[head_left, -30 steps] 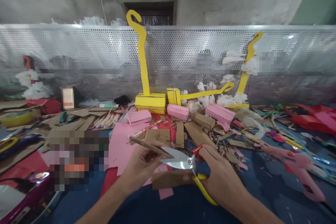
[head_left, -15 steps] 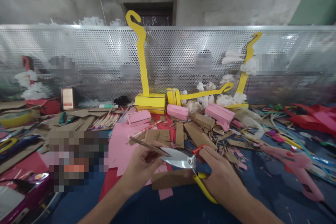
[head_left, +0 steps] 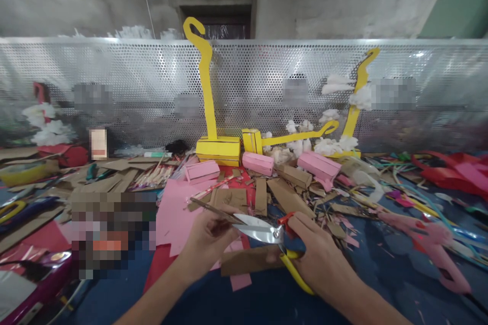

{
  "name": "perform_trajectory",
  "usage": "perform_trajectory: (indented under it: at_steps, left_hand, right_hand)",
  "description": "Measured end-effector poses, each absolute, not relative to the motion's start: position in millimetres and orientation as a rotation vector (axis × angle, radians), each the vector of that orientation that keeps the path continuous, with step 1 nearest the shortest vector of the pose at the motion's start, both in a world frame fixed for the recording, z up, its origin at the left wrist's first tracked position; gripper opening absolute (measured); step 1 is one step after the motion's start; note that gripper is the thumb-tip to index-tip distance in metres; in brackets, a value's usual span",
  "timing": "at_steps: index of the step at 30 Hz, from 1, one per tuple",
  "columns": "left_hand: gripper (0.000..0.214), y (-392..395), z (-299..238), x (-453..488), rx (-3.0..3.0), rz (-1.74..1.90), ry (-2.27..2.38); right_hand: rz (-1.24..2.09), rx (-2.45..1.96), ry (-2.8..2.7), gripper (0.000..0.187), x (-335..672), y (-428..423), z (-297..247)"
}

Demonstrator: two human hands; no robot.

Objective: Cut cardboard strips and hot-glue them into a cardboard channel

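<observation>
My left hand [head_left: 208, 241] pinches a thin brown cardboard strip [head_left: 213, 209] that sticks out up and to the left. My right hand [head_left: 320, 256] grips a pair of scissors [head_left: 267, 233] with one red and one yellow handle. The steel blades point left and meet the strip right at my left fingers. A flat brown cardboard piece [head_left: 247, 260] lies on the blue table just under both hands.
Pink paper sheets [head_left: 175, 213], cardboard offcuts [head_left: 282, 193] and pink boxes [head_left: 202, 170] litter the table. Yellow hook-shaped cardboard models [head_left: 208, 106] with white tufts stand against a perforated metal screen [head_left: 259, 86]. Red and pink scraps [head_left: 453, 167] lie at right.
The scissor blades have closed further on the strip. Both hands have stayed nearly in place.
</observation>
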State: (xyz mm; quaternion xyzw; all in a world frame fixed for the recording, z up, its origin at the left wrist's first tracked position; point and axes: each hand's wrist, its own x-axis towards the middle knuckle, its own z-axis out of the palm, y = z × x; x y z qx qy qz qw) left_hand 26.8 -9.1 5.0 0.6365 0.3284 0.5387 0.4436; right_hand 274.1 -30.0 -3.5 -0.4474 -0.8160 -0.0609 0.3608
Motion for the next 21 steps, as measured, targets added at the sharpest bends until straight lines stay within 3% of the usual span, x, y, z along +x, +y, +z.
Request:
perform_trajectory:
  at_steps: [21]
  left_hand:
    - [0.01,-11.9,7.1,28.8,1.704,1.29,0.782]
  right_hand:
    - [-0.147,-1.069,-2.079,0.026,272.5,-31.0,-3.2]
